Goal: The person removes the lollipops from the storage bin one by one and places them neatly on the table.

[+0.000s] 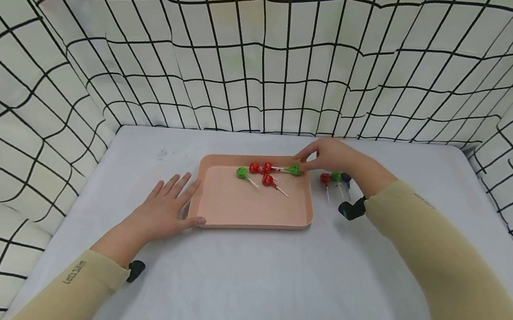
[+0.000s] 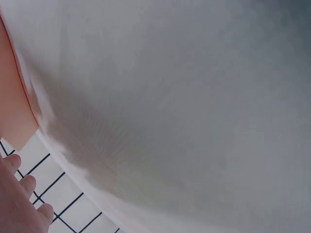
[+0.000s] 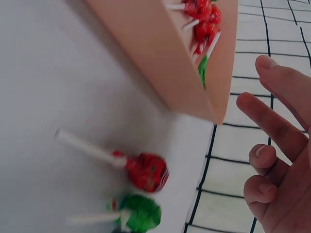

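Observation:
A shallow pink tray [image 1: 250, 210] lies on the white tabletop. In it are several wrapped lollipops: a green lollipop [image 1: 242, 173], three with red wrappers, such as the red lollipop [image 1: 268, 180], and another green lollipop [image 1: 295, 170] near the back right corner. My left hand [image 1: 160, 215] rests at the tray's left edge with fingers spread and the thumb by the front corner. Over the back right corner is my right hand [image 1: 334, 156], close to the second green lollipop. The right wrist view shows the right hand's fingers [image 3: 277, 121] apart, nothing between them.
Right of the tray, beneath the right forearm, lie a red lollipop [image 1: 325, 179], a green lollipop [image 1: 336, 177] and a dark blue lollipop [image 1: 346, 178]. White walls with a black grid [image 1: 275, 50] enclose the table at the back and sides.

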### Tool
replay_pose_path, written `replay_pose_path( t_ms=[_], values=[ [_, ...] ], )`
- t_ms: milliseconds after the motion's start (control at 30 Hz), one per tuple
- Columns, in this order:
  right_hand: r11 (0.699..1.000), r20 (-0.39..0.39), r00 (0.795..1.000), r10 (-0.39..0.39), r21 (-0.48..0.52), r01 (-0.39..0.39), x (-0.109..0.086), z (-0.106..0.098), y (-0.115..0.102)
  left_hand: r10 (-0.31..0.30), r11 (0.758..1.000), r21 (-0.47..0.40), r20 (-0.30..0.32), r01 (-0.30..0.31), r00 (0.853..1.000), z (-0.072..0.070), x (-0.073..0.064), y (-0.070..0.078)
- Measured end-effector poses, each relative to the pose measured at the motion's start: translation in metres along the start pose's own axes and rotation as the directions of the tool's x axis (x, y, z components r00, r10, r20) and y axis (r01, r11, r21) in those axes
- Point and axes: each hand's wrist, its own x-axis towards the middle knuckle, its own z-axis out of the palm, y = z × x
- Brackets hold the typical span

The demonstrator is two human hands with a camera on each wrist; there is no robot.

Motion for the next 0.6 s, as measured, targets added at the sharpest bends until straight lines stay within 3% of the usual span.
replay_pose_path(
  t_ms=[267, 600],
  values=[
    [0.998, 0.049, 0.998, -0.030, 0.060, 0.027, 0.012, 0.007, -0.028, -0.008, 1.000, 0.015, 0.007, 0.008, 1.000, 0.001, 0.000, 0.001],
    [0.997, 0.078, 0.994, -0.081, 0.008, 0.081, 0.021, 0.016, -0.043, -0.006, 1.000, 0.004, 0.001, 0.006, 1.000, -0.003, -0.001, 0.003]
  ],
)
